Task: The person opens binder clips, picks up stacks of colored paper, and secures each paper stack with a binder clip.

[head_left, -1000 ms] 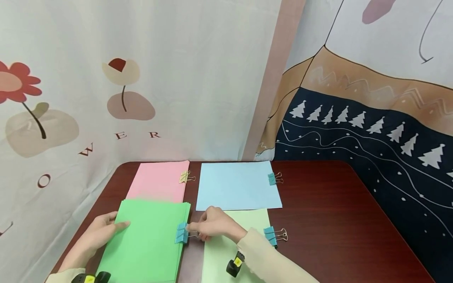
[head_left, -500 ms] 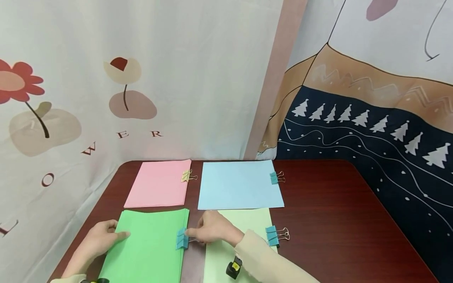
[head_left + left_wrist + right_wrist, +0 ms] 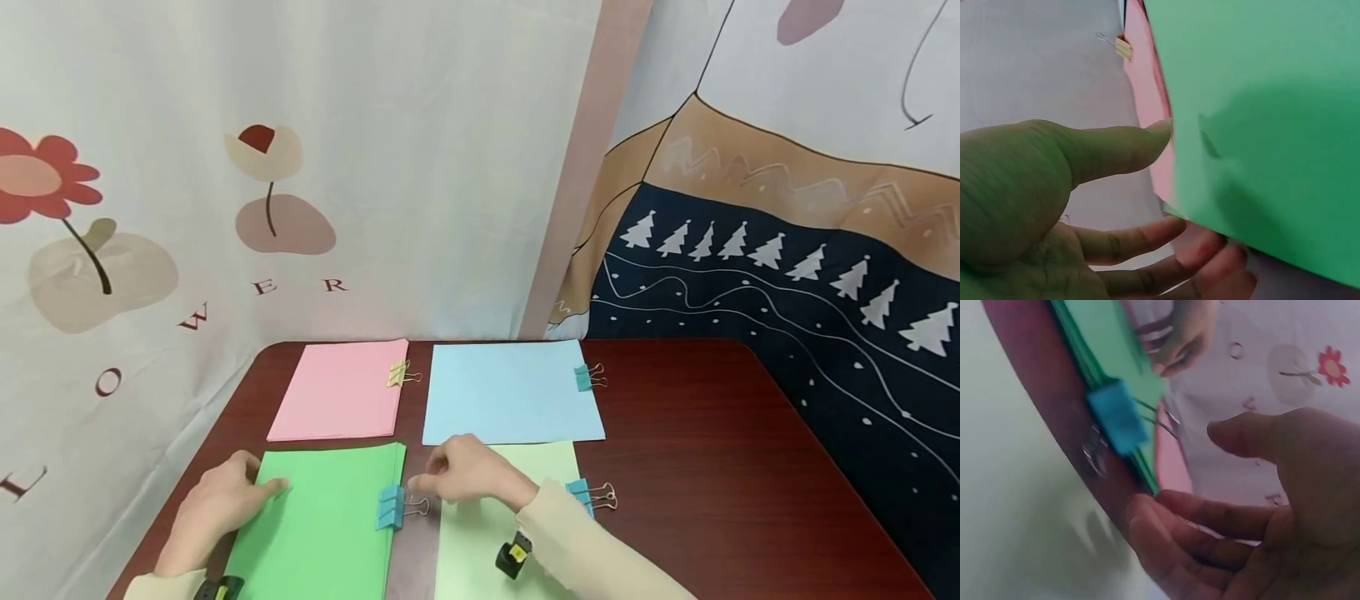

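Note:
A stack of bright green paper (image 3: 322, 533) lies at the front left of the table, with a blue binder clip (image 3: 389, 507) on its right edge. My left hand (image 3: 217, 504) is at the stack's left edge; its thumb extends over the paper in the head view, and its loosely bent fingers (image 3: 1154, 240) are by the corner in the left wrist view. Just right of the clip, my right hand (image 3: 471, 473) hovers above pale green paper (image 3: 480, 542). Its thumb stands apart from the fingers (image 3: 1179, 544), and nothing is between them.
Behind lie a pink stack (image 3: 337, 392) with a yellow binder clip (image 3: 398, 373) and a blue stack (image 3: 510, 392) with a teal clip (image 3: 583, 377). Another blue clip (image 3: 580, 493) grips the pale green paper. A printed curtain (image 3: 420, 167) hangs behind the dark red table (image 3: 712, 483).
The right hand has let go of the blue clip's wire handles and moved slightly up and right. The green stack has come nearer, uncovering the pink stack's front edge. The left hand has eased its grip.

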The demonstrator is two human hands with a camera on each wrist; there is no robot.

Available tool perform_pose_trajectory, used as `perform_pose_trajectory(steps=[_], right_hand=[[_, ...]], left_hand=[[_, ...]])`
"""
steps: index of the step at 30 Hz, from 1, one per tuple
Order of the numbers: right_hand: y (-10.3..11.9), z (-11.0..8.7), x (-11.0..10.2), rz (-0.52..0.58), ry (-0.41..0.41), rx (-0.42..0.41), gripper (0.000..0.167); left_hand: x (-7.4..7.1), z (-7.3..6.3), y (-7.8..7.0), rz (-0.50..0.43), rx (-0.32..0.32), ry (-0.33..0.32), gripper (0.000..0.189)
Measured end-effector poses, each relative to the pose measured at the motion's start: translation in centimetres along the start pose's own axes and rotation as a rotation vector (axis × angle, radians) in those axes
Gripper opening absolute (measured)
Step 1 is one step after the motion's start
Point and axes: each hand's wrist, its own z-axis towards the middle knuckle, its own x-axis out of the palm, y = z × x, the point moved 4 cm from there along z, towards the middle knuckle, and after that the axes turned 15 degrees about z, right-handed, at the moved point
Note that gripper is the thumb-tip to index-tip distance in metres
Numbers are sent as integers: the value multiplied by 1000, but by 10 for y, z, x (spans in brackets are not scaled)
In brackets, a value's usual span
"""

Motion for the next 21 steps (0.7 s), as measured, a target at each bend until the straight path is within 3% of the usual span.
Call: perform_pose_trajectory(steps=[4,10,21], right_hand=[[2,-1,-28,-20,-26,-56,42],[-6,-9,-78,-52,-156,-106,46],[-45,-34,-166,-248,-410,-146,64]], left_hand=[[-10,4,-14,-1,47,-90,84],[-20,15,-43,-34,135,-224,89],[-27,30,-84,-133,267,-481,86]])
